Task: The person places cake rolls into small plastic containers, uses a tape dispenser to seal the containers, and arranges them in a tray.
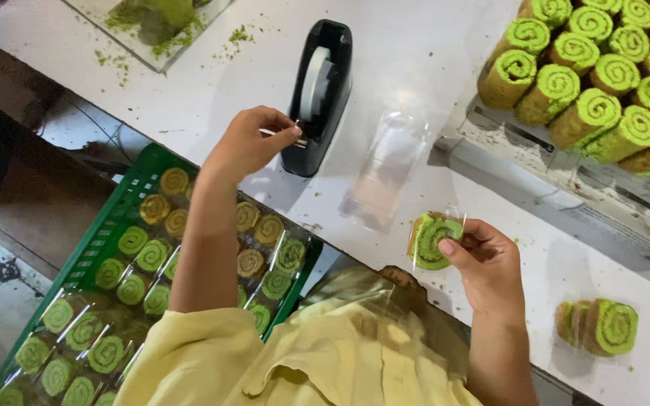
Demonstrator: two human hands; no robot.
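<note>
A green swirl roll slice (432,240), already slipped into a clear wrapper, is held upright above the near edge of the worktop (212,83) by the right hand (487,263). Its fingers are closed on the slice's right side, thumb in front, so that the spiral face is turned toward the camera and the wrapper's loose edge appears to be kept pressed flat. The left hand (246,143) is stretched to the black tape dispenser (319,94), its thumb and forefinger pinched narrowly on the free end of the tape at the cutter; the strip itself is too thin and pale to be traced clearly.

Between the two hands an empty clear bag (385,169) is laid flat, hard to tell from the white surface. Unwrapped rolls (588,68) are stacked in rows on a tray at the upper right, cut off by the frame. Another slice (599,327) lies at the lower right; whether it is wrapped cannot be told. Wrapped slices are packed in a green crate (126,203) to the left, below the worktop's edge, partly hidden by the left arm and the yellow garment. A crumb-covered board (152,30) is cropped at the top.
</note>
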